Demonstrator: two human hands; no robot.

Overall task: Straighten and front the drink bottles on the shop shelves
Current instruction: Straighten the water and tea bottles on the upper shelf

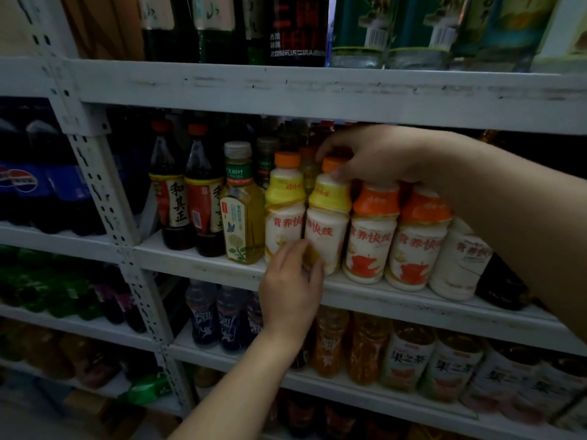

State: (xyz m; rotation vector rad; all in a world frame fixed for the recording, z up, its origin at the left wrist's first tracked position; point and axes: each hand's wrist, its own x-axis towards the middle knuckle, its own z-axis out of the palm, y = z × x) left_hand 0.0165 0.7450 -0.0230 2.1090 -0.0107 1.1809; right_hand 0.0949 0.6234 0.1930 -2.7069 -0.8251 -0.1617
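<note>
Centre of frame, middle shelf (190,265): yellow-topped bottle (328,223) upright at front edge, between twin bottle (282,214) on left and 2 orange-topped bottles (371,236) on right. Right hand (378,157) reaches in from upper right, fingers curled over its orange cap, thumb at neck. Left hand (290,290) comes from below, fingers and thumb clasping its base. Tea bottle (243,217) stands further left.
</note>
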